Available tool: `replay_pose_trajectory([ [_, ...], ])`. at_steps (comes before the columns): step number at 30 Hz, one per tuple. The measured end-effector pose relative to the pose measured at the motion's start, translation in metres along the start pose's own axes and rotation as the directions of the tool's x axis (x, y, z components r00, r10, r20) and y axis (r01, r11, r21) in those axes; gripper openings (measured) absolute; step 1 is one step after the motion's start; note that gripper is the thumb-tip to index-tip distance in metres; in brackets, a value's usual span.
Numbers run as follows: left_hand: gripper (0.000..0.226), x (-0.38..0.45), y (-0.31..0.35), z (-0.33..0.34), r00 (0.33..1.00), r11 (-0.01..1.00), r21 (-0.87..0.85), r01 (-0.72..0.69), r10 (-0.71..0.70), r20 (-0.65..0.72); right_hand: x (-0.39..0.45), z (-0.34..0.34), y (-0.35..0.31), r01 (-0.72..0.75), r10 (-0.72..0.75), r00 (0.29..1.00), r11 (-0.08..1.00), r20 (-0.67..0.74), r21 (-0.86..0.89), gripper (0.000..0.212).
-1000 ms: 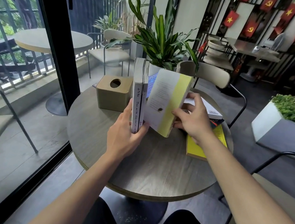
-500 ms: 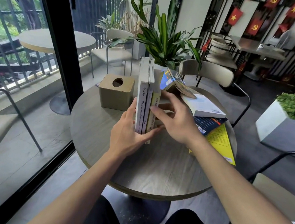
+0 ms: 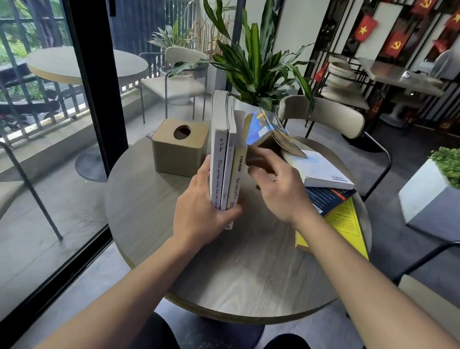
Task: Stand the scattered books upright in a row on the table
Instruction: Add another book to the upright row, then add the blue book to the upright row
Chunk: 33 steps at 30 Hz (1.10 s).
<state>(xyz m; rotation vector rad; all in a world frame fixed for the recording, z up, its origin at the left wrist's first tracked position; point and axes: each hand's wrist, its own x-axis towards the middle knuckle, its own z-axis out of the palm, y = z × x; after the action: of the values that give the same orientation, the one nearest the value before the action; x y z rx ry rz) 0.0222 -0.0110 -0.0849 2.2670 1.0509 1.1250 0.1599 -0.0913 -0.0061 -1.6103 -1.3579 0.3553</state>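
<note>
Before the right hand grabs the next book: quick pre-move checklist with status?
1. Three upright books standing together: ok.
2. Left hand bracing the row at its base: ok.
3. Right hand free, nothing in its grip: ok.
4. Tilted blue book leaning behind the row, whether it touches the row: cannot tell.
5. Remaining books all upright: not ok, white book lies flat on a stack.
6. Table space right of the row: ok.

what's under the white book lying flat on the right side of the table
The white book lies on a dark blue book, which sits on a yellow book. Only their near edges show; anything further beneath is hidden.
</note>
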Motion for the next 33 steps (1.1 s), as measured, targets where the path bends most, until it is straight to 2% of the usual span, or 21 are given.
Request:
replay_pose_trajectory([
  [5,0.098,0.010,-0.003,0.007,1.000,1.000,0.007,-0.007,0.007,0.025,0.019,0.001,0.018,0.079,-0.081,0.997,0.901,0.012,-0.427,0.063],
  [12,0.100,0.026,0.001,0.022,1.000,1.000,-0.018,0.019,-0.019,-0.008,0.063,-0.007,0.049,0.046,-0.095,0.994,0.798,-0.051,-0.601,0.068],
  [18,0.100,0.043,-0.001,0.037,0.999,0.999,-0.035,0.024,-0.025,-0.024,0.105,-0.012,0.072,-0.033,-0.024,0.997,0.738,-0.076,-0.674,0.075],
  [28,0.096,0.060,-0.006,0.044,0.999,1.000,-0.028,0.008,-0.009,-0.033,0.169,-0.002,0.090,-0.273,0.197,0.962,0.753,-0.191,-0.598,0.081],
  [31,0.100,0.061,-0.007,0.044,1.000,1.000,-0.004,-0.002,0.002,-0.025,0.180,0.007,0.088,-0.390,0.275,0.920,0.723,-0.281,-0.570,0.071],
  [33,0.101,0.061,-0.008,0.045,1.000,1.000,0.002,0.005,-0.005,-0.025,0.183,0.012,0.087,-0.471,0.336,0.882,0.667,-0.331,-0.578,0.059],
])
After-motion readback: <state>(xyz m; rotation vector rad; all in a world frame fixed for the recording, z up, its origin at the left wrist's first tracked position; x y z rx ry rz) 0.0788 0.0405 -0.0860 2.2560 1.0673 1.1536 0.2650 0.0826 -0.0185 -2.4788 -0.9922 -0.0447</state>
